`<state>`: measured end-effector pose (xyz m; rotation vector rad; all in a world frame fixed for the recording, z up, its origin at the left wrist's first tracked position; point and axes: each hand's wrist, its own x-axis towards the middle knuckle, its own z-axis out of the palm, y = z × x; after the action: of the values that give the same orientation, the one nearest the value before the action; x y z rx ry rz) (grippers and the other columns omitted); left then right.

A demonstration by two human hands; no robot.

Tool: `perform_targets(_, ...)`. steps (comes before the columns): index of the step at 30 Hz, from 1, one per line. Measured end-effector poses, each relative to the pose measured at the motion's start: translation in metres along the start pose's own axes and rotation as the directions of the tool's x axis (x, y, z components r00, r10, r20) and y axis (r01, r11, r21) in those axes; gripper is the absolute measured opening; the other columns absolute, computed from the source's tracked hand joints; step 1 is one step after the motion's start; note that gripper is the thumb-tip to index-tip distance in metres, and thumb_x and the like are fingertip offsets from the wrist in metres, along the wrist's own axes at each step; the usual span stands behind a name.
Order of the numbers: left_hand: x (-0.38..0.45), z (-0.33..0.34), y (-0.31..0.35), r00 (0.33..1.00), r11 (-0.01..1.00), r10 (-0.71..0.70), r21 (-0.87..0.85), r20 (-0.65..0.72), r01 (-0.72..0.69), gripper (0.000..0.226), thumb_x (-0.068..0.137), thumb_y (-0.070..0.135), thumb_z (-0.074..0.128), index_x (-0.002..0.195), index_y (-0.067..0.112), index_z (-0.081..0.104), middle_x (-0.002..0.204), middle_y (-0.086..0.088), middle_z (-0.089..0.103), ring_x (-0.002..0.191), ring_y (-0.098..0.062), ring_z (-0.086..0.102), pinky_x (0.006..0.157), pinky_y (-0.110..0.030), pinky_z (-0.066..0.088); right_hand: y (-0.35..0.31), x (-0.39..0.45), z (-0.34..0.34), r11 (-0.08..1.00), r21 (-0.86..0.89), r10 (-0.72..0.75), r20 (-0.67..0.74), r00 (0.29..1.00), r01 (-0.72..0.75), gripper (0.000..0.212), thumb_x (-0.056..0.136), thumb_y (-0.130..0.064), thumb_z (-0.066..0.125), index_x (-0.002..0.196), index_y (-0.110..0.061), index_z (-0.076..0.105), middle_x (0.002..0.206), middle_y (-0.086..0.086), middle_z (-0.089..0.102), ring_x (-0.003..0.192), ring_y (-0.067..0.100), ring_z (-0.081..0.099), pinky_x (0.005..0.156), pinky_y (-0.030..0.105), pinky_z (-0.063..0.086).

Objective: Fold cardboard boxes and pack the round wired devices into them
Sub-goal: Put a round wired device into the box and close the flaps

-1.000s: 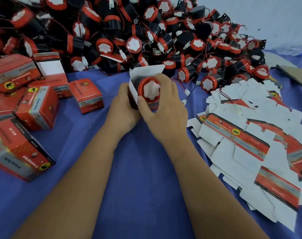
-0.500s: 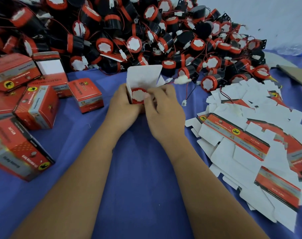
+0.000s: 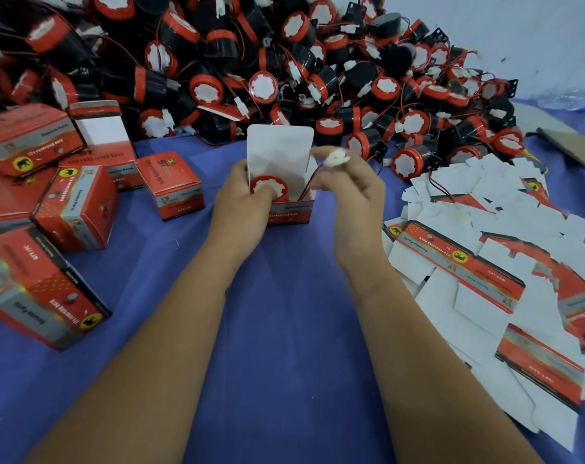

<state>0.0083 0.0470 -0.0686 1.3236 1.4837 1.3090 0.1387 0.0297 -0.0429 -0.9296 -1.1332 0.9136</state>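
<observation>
A small red cardboard box (image 3: 289,212) stands open on the blue cloth, its white lid flap (image 3: 279,149) raised. A round red-rimmed device (image 3: 267,188) sits inside it, face toward me. My left hand (image 3: 242,204) grips the box's left side, thumb on the device. My right hand (image 3: 348,187) is just right of the box and pinches the device's white plug (image 3: 336,159), whose red and black wire runs down into the box.
A big heap of black and red wired devices (image 3: 284,72) fills the back. Closed red boxes (image 3: 77,205) lie at the left. Flat unfolded box blanks (image 3: 485,259) are spread over the right. A brown cardboard sheet (image 3: 572,145) lies far right.
The device has sunk into the box. My right hand has left the device's face and lifted its white plug up to the right of the lid flap.
</observation>
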Motion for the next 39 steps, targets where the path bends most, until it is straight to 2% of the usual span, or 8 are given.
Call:
perform_targets(4,-0.002,-0.002,0.001,1.0,1.0,-0.015,-0.011,-0.01,0.014,0.031,0.09,0.018,0.056,0.109,0.042,0.052,0.108,0.017,0.065,0.101,-0.004,0.061,0.074,-0.022,0.046,-0.002,-0.005,0.003,1.0,0.017,0.024,0.054,0.998,-0.025,0.042,0.09,-0.035,0.042,0.088,-0.01,0.075,0.092,0.008,0.071,0.094,0.015,0.062,0.092,0.025,0.047)
perform_targets(8,-0.008,-0.001,0.004,0.999,1.0,0.002,-0.023,0.034,-0.001,0.029,0.081,0.019,0.053,0.103,0.037,0.058,0.1,0.014,0.07,0.098,-0.01,0.066,0.081,-0.035,0.055,0.007,-0.005,0.006,0.893,-0.44,-0.127,-0.04,0.991,0.097,0.013,0.089,-0.031,0.066,0.081,-0.023,0.074,0.094,-0.006,0.071,0.112,0.016,0.053,0.103,0.043,0.039)
perform_targets(15,-0.013,-0.001,0.009,0.996,1.0,0.003,-0.003,0.085,-0.003,0.03,0.068,0.026,0.052,0.095,0.039,0.059,0.094,0.009,0.071,0.097,-0.02,0.065,0.087,-0.051,0.054,0.018,-0.004,0.006,0.706,-0.683,-0.297,-0.043,0.954,0.189,0.032,0.09,-0.029,0.068,0.121,-0.035,0.064,0.109,-0.009,0.068,0.121,0.016,0.044,0.096,0.003,0.008)
perform_targets(20,-0.013,0.004,0.006,0.996,0.997,0.012,0.076,0.089,-0.019,0.029,0.074,0.033,0.051,0.103,0.034,0.054,0.104,0.005,0.067,0.104,-0.022,0.061,0.092,-0.054,0.05,0.018,-0.004,0.006,0.645,-0.719,-0.394,-0.025,0.919,0.257,0.024,0.083,-0.022,0.073,0.107,-0.022,0.07,0.09,-0.011,0.071,0.112,0.013,0.048,0.098,0.016,0.015)
perform_targets(25,-0.009,0.004,0.0,0.997,0.989,0.073,0.125,0.019,-0.074,0.028,0.087,0.026,0.051,0.116,0.025,0.049,0.111,0.005,0.064,0.11,-0.024,0.057,0.093,-0.051,0.049,0.023,-0.005,0.007,0.448,-0.848,-0.495,0.028,0.868,0.283,0.017,0.08,-0.014,0.071,0.095,-0.018,0.075,0.111,0.009,0.06,0.107,0.031,0.05,0.09,0.035,0.032)
perform_targets(31,-0.005,0.002,-0.004,0.997,0.991,0.065,0.121,-0.028,-0.061,0.026,0.093,0.024,0.055,0.119,0.022,0.051,0.112,0.007,0.064,0.106,-0.017,0.06,0.087,-0.041,0.053,0.024,0.001,0.001,0.852,-0.518,-0.128,-0.074,0.989,0.071,0.042,0.085,-0.006,0.065,0.122,-0.021,0.052,0.115,-0.001,0.048,0.102,0.016,0.052,0.085,0.028,0.048)
perform_targets(34,-0.005,0.003,-0.005,0.995,0.981,0.089,0.178,-0.032,-0.082,0.029,0.094,0.028,0.054,0.122,0.022,0.052,0.11,0.006,0.064,0.104,-0.018,0.06,0.086,-0.042,0.053,0.025,0.001,0.002,0.891,-0.454,-0.042,-0.057,0.998,0.011,0.029,0.089,-0.004,0.059,0.114,-0.019,0.054,0.111,-0.002,0.055,0.096,0.012,0.054,0.083,0.031,0.051)
perform_targets(39,-0.005,0.005,-0.004,0.988,0.961,0.147,0.244,-0.053,-0.13,0.028,0.095,0.03,0.052,0.123,0.024,0.051,0.113,0.004,0.064,0.106,-0.022,0.058,0.085,-0.043,0.052,0.028,-0.003,0.002,0.922,-0.384,-0.001,0.109,0.994,0.043,0.01,0.093,-0.014,0.057,0.085,-0.011,0.061,0.096,-0.015,0.045,0.081,-0.008,0.049,0.073,0.008,0.04)
